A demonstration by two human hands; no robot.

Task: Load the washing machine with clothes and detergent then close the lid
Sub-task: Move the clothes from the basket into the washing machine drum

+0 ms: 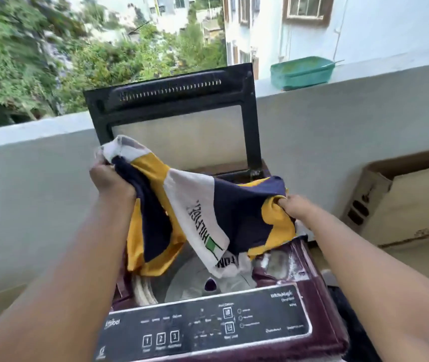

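Observation:
A maroon top-loading washing machine (320, 333) stands in front of me with its black glass lid (174, 100) raised upright. Over the open drum (190, 283) I hold a navy, yellow and white shirt (200, 205), stretched between both hands. My left hand (111, 181) grips one bunched end at the upper left. My right hand (295, 206) grips the other end at the right, above the machine's right side. The shirt's lower part hangs down into the drum opening. The drum's pale bottom shows below it. No detergent container is in view.
A pale parapet wall (312, 121) runs behind the machine, with a green plastic tub (302, 73) on its ledge at the right. A cardboard box (401, 202) lies on the floor to the right. The black control panel (203, 327) faces me at the front.

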